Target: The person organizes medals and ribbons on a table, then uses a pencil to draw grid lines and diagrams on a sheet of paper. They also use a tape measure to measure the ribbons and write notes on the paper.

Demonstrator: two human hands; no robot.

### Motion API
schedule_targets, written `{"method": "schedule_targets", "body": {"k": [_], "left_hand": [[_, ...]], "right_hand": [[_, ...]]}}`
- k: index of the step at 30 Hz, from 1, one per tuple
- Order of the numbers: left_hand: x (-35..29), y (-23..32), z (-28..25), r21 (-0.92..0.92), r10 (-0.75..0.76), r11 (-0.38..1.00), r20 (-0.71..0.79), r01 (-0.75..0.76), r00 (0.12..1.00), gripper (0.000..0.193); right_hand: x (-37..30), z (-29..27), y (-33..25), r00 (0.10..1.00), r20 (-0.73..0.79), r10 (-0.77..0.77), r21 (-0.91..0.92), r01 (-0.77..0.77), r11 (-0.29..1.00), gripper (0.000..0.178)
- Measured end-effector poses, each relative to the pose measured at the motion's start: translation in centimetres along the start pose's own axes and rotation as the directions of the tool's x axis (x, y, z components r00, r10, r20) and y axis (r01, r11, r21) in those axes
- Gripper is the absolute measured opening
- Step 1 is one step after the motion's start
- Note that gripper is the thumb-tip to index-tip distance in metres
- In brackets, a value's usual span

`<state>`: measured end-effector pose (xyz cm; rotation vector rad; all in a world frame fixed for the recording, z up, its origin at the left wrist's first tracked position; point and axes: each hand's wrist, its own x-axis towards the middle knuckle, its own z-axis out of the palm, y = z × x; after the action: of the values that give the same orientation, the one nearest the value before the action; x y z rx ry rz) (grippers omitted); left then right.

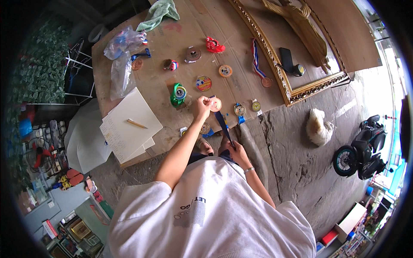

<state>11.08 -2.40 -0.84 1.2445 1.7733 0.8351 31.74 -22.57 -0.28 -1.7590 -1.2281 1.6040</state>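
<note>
A copper-coloured medal [216, 104] is pinched at its left edge by my left hand [202, 107], just above the cardboard-covered table. From it a dark blue ribbon [223, 122] runs toward me, its lower end gripped in my right hand [238, 154], past the table's near edge. Close to the left hand lie a medal with a green ribbon [178, 93] and a round red-and-yellow medal [204, 83]. Under my left forearm a gold-toned medal [204, 127] is partly covered. To the right of the held medal are a medal with a blue ribbon [239, 110] and a small gold medal [256, 105].
Farther back lie a red ribbon bundle [214, 45], an orange-rimmed medal [225, 71] and a striped-ribbon medal [266, 81]. An ornate gold frame [282, 84] holds a carved figure [307, 30]. Paper sheets [129, 112] with a pen [137, 124] lie left. A white dog [319, 127] is on the floor.
</note>
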Motion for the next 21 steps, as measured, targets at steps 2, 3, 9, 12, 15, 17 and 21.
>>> {"method": "schedule_targets", "body": {"k": [2,3,9,12,15,17,21], "left_hand": [[-0.3,0.7,-0.1,0.048,0.017,0.999,0.006,-0.017,1.0,0.02],[-0.5,0.9,0.3,0.005,0.061,0.998,0.001,-0.061,0.998,0.022],[-0.7,1.0,-1.7,0.27,0.157,0.953,-0.044,-0.139,0.987,0.03],[-1.3,2.1,-3.0,0.279,0.158,0.953,-0.13,-0.117,0.979,0.032],[-1.9,2.2,-4.9,0.224,0.09,0.974,-0.204,-0.043,0.975,0.03],[-2.8,2.3,-6.0,0.236,0.103,0.97,-0.198,-0.054,0.975,0.028],[-5.1,4.6,-8.0,0.188,0.017,0.982,-0.202,0.021,0.979,0.022]], "right_hand": [[-1.4,-0.6,-0.5,0.995,0.023,0.1,-0.109,-0.097,0.989,0.027],[-1.7,-0.9,-0.1,0.996,-0.016,0.085,-0.182,-0.087,0.98,0.03],[0.4,-6.9,-4.5,0.9,-0.318,-0.297,-0.586,0.06,0.808,0.04],[7.6,-13.1,-10.1,0.876,-0.405,-0.263,-0.362,0.11,0.926,0.038],[15.7,-17.2,-12.9,0.734,-0.477,-0.484,-0.633,0.095,0.768,0.042],[19.1,-18.4,-13.1,0.741,-0.535,-0.406,-0.636,-0.036,0.771,0.047],[22.5,-19.8,-12.2,0.796,-0.505,-0.334,-0.611,-0.056,0.79,0.056]]}}
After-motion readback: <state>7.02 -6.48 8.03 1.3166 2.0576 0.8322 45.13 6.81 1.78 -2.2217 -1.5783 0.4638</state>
